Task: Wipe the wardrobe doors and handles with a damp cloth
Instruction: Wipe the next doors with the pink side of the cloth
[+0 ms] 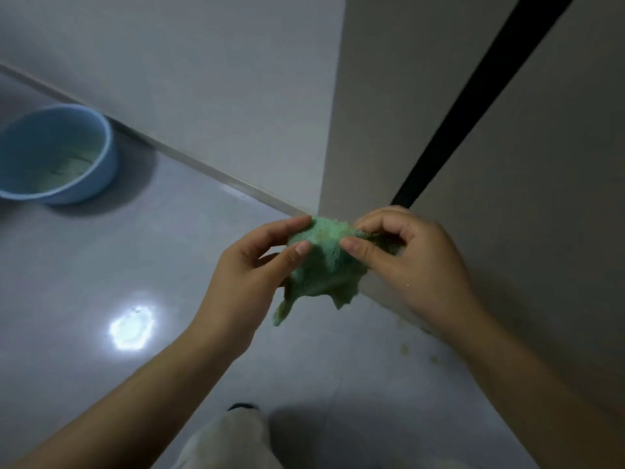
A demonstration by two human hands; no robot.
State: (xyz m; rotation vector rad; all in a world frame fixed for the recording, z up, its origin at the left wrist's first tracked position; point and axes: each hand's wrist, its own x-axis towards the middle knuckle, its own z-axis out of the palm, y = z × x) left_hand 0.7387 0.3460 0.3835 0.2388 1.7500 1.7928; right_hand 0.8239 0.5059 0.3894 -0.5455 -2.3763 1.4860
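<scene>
A crumpled green cloth (321, 265) hangs between my two hands in front of me, above the floor. My left hand (250, 272) pinches its left side between thumb and fingers. My right hand (412, 255) pinches its right side, thumb on the front. The pale wardrobe door (524, 214) stands just behind and to the right of my hands. A long black vertical handle strip (473, 106) runs up the wardrobe from just above my right hand. The cloth does not touch the wardrobe.
A light blue basin (57, 154) with water sits on the glossy tiled floor (101, 282) at the left, near the wall's skirting. My trouser leg and shoe (236, 431) show at the bottom. Small crumbs lie on the floor by the wardrobe base.
</scene>
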